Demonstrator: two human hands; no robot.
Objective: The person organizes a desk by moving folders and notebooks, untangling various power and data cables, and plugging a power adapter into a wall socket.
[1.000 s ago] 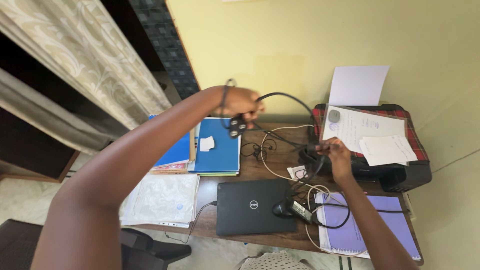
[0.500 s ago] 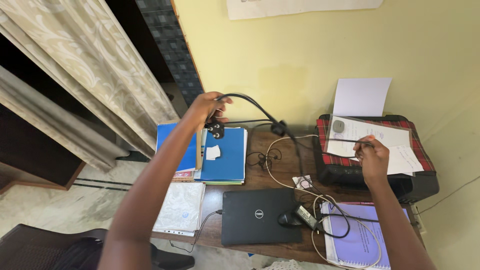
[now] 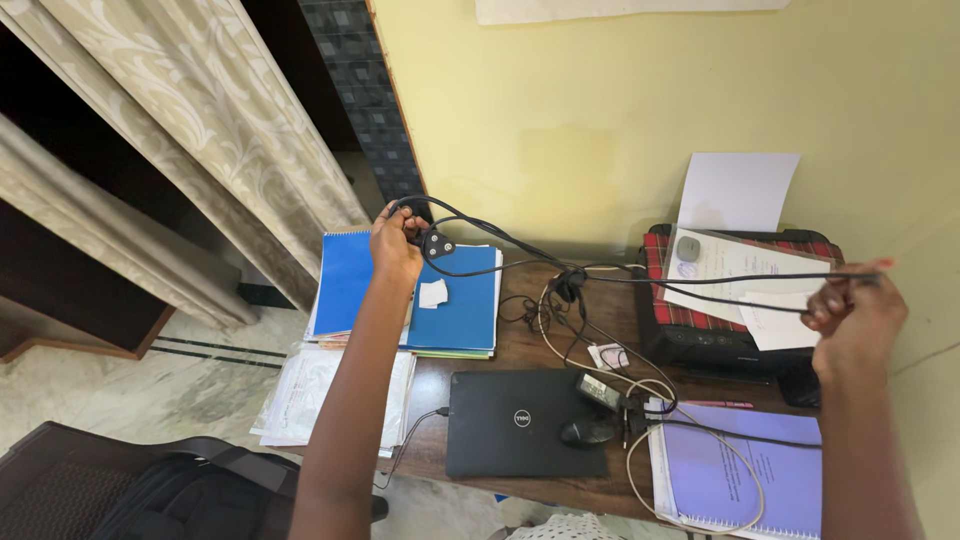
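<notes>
My left hand (image 3: 397,240) is raised over the blue folders and grips the plug end (image 3: 436,244) of a black power cable (image 3: 620,282). The cable runs rightward across the desk to my right hand (image 3: 855,320), which pinches it above the printer (image 3: 740,345), so it hangs stretched between both hands. A knot of cable loops (image 3: 568,284) dangles near the middle. A black power adapter (image 3: 600,392) and a black mouse (image 3: 583,431) lie by the shut black laptop (image 3: 520,420) on the wooden desk (image 3: 530,345).
Blue folders (image 3: 450,300) and plastic sleeves (image 3: 320,395) sit at the left of the desk. A purple notebook (image 3: 735,470) lies at the right front, with a white cable (image 3: 640,470) looped on it. Papers (image 3: 740,270) rest on the printer. A curtain (image 3: 200,140) hangs left; a black chair (image 3: 120,490) stands below.
Both hands have moved apart: the left went slightly lower and left with the plug, the right swung far right, pulling the black cable out nearly straight. The adapter was dragged on the desk.
</notes>
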